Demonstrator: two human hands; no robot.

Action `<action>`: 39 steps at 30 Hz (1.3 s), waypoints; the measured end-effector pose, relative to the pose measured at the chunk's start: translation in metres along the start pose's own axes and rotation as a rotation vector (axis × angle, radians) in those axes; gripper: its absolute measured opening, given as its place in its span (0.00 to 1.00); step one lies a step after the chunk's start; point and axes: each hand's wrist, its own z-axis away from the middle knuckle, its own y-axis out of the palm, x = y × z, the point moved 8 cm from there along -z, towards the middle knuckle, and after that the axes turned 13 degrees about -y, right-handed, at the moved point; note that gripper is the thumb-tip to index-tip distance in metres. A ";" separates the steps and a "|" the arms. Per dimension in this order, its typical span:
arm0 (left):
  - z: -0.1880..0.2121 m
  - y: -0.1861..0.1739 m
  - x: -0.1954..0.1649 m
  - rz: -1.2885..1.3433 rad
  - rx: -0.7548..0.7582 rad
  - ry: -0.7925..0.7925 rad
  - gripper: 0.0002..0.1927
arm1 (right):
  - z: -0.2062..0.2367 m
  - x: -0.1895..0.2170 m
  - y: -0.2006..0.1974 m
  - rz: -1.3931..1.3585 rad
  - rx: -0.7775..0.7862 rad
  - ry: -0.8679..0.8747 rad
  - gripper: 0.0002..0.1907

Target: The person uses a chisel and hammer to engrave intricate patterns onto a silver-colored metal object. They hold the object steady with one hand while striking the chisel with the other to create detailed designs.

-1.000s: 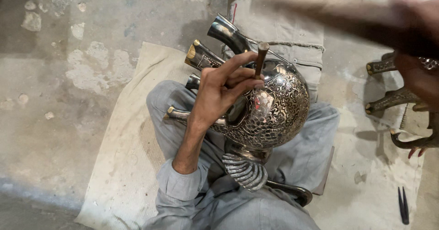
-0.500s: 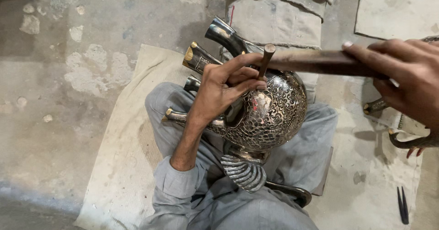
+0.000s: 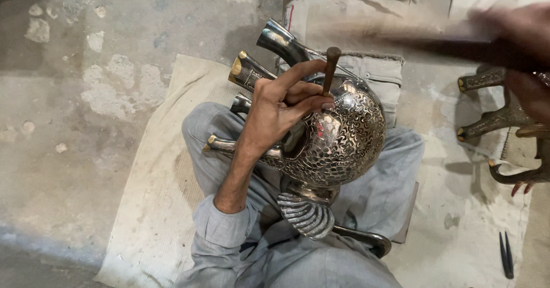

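A round, silver-and-black engraved metal vessel (image 3: 344, 139) with several spouts lies in the lap at centre. The left hand (image 3: 281, 107) pinches a thin brown metal punch (image 3: 330, 70) upright against its top. At two o'clock, the blurred right hand (image 3: 524, 41) grips a dark hammer handle (image 3: 435, 41).

A round metal vessel (image 3: 344, 136), dark and covered in fine scrollwork, is lying on its side across the person's lap, while a slim punch (image 3: 329, 70) is standing upright against its top

Grey rolled-up shirt sleeve (image 3: 229, 226), matching grey trousers (image 3: 384, 190), bare forearm.
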 end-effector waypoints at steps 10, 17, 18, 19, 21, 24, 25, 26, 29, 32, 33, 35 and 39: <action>0.000 0.000 0.005 0.028 0.025 -0.068 0.25 | -0.005 -0.024 0.027 -0.045 0.167 0.489 0.23; 0.001 0.002 0.003 0.056 0.043 0.016 0.24 | 0.010 -0.002 0.007 0.018 0.013 0.093 0.24; 0.002 0.001 0.003 0.065 0.047 0.019 0.24 | 0.011 0.002 0.007 0.016 0.018 0.090 0.24; 0.002 0.000 0.003 0.074 0.049 0.021 0.24 | 0.010 0.004 0.006 0.015 0.018 0.087 0.25; 0.002 0.001 0.002 0.063 0.053 0.035 0.24 | 0.004 0.011 0.003 0.020 0.021 0.080 0.25; 0.003 0.001 -0.001 0.017 0.038 0.043 0.24 | -0.005 0.020 -0.004 0.011 0.003 0.084 0.27; 0.002 0.000 -0.001 -0.005 0.028 0.045 0.24 | -0.006 0.023 -0.005 0.016 0.010 0.081 0.27; 0.002 0.000 -0.001 0.030 0.043 0.040 0.24 | -0.006 0.025 -0.006 0.023 0.014 0.074 0.28; 0.002 0.001 -0.002 0.084 0.075 0.037 0.23 | 0.001 0.026 -0.008 0.038 0.017 0.058 0.29; 0.002 0.000 -0.003 0.045 0.073 0.047 0.24 | 0.009 0.019 -0.001 -0.022 0.015 0.115 0.31; 0.003 -0.001 -0.003 0.041 0.072 0.044 0.24 | 0.010 0.016 0.002 -0.045 0.013 0.141 0.32; 0.002 0.000 -0.003 0.043 0.077 0.038 0.24 | 0.010 0.009 0.008 -0.093 0.011 0.194 0.33; 0.003 0.001 -0.004 0.006 0.072 0.049 0.24 | 0.000 0.016 -0.001 0.003 -0.080 0.072 0.28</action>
